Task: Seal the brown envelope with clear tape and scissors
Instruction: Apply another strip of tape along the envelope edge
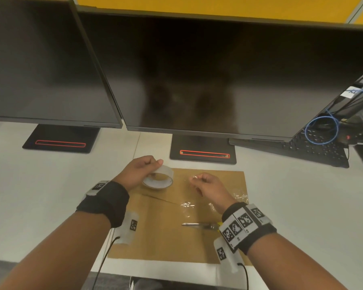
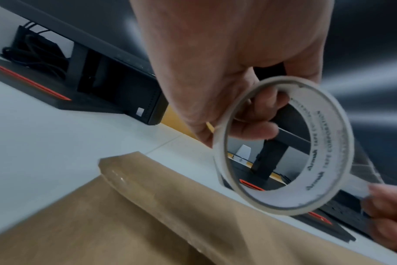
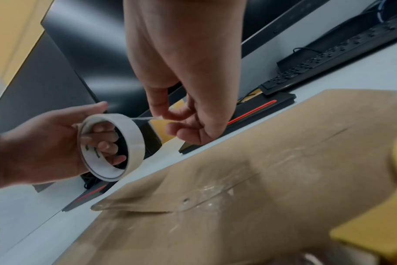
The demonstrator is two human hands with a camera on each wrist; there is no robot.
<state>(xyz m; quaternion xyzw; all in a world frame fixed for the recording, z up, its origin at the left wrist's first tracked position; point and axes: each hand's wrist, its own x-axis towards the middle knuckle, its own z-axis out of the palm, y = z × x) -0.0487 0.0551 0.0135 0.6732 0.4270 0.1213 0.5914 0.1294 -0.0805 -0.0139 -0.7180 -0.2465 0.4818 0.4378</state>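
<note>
Your left hand (image 1: 139, 171) grips the white-cored ring of clear tape (image 1: 158, 178), fingers hooked through its hollow centre and thumb pressed on the outer rim, holding it just above the far left part of the flat brown paper envelope (image 1: 166, 233). The inside of the core carries printing that reads "TAPE CORPORATION" along the wall (image 2: 324, 154); the brand word before it is too blurred to read. Your right hand (image 1: 208, 186) pinches the free end of the glossy clear strip (image 3: 145, 118) between thumb and fingertips, the strip stretched taut from the roll towards the right. The envelope lies flat on the smooth white desk (image 1: 40, 195), just in front of the black monitor stand with the red slot (image 1: 203, 153), with crinkled shiny tape patches along its flap seam. The steel-bladed scissors with yellow handles (image 1: 199, 225) lie on the envelope, blades pointing left.
</note>
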